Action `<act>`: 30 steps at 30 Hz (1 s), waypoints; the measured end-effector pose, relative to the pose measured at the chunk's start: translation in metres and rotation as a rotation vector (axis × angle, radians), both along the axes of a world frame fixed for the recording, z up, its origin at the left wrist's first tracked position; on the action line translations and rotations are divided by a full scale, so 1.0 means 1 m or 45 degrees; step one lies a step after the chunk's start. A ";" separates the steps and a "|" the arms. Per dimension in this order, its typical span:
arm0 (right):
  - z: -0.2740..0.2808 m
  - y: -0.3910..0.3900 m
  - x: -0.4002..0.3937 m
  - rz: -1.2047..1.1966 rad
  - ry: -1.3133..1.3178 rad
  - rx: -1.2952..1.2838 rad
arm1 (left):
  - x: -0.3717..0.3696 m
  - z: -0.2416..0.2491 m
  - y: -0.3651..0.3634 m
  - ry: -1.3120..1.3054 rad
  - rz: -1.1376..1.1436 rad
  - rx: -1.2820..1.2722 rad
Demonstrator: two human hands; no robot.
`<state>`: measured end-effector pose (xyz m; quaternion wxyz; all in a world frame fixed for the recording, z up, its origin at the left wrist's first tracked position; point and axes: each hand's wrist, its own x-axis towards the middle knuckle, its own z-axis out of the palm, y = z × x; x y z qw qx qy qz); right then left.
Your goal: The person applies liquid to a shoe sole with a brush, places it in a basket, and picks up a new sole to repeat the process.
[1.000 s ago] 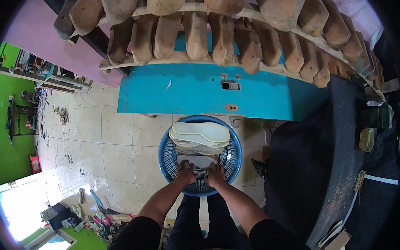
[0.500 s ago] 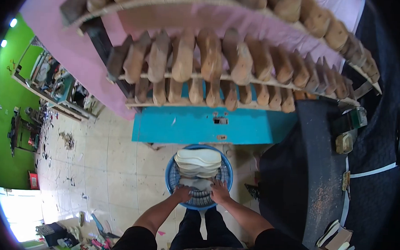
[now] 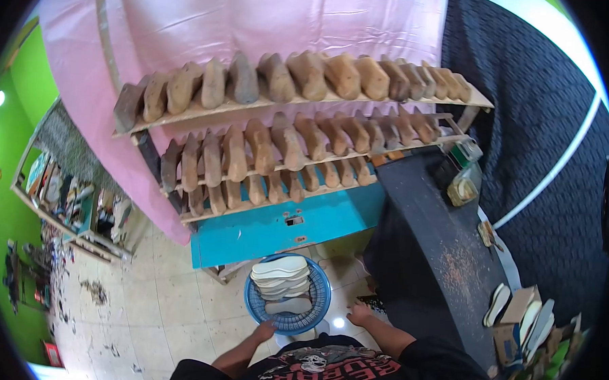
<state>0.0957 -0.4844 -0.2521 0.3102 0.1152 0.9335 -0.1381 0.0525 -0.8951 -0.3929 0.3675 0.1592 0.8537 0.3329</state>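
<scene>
A blue round basket (image 3: 325,286) stands on the floor in front of the person, with a stack of pale insole-shaped pieces (image 3: 280,269) inside. One greyish piece (image 3: 290,306) lies lower in the basket, in front of the stack. My left hand (image 3: 265,331) is at the basket's near left rim; its fingers are too small and blurred to tell whether they grip anything. To the right of the basket, apart from it, my right hand (image 3: 360,314) is over the floor with its fingers apart and nothing in them.
Shelves (image 3: 247,102) hold rows of wooden shoe lasts above a turquoise panel (image 3: 255,239). On the right is a dark-covered table (image 3: 445,230) with a container (image 3: 462,190) and brown crumbs. A cardboard box (image 3: 508,345) with more insole shapes sits at the lower right.
The view has tilted up and turned right. Both hands have come away from the greyish piece, the left to the near rim and the right out beside the basket.
</scene>
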 end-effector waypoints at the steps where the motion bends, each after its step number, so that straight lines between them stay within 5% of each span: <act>1: -0.006 0.005 0.015 -0.095 -0.003 -0.012 | 0.003 -0.028 -0.007 0.097 -0.092 -0.041; 5: -0.030 0.026 0.087 -0.386 -0.085 -0.078 | 0.025 -0.028 -0.012 0.054 -0.246 0.036; 9: -0.053 0.027 0.171 -0.742 -0.239 -0.201 | 0.019 0.015 0.001 -0.335 -0.191 -0.003; 15: -0.039 0.009 0.278 -1.028 -0.132 -0.158 | -0.023 -0.017 0.010 -0.110 -0.293 -0.224; 16: -0.039 0.008 0.291 -1.106 -0.112 -0.169 | -0.038 -0.020 0.013 0.124 -0.653 -0.263; 17: -0.040 0.007 0.303 -1.180 -0.092 -0.184 | -0.037 -0.023 0.014 0.119 -0.688 -0.279; 19: -0.041 0.009 0.317 -1.361 -0.203 -0.194 | -0.051 -0.012 0.033 -0.528 0.064 -0.197; 24: -0.053 0.035 0.325 -1.515 -0.137 -0.233 | -0.052 0.040 0.081 -0.538 0.260 -0.063; 25: -0.055 0.044 0.323 -1.502 -0.080 -0.249 | -0.051 0.034 0.080 -0.532 0.246 -0.084; 27: -0.083 0.067 0.324 -1.445 0.195 -0.262 | -0.050 0.010 0.074 0.131 -0.622 0.225; 29: -0.075 0.089 0.315 -1.405 0.406 -0.367 | -0.029 0.012 0.091 0.144 -0.642 0.053; 30: -0.070 0.106 0.309 -1.404 0.483 -0.439 | -0.016 0.021 0.115 -0.154 -0.301 0.018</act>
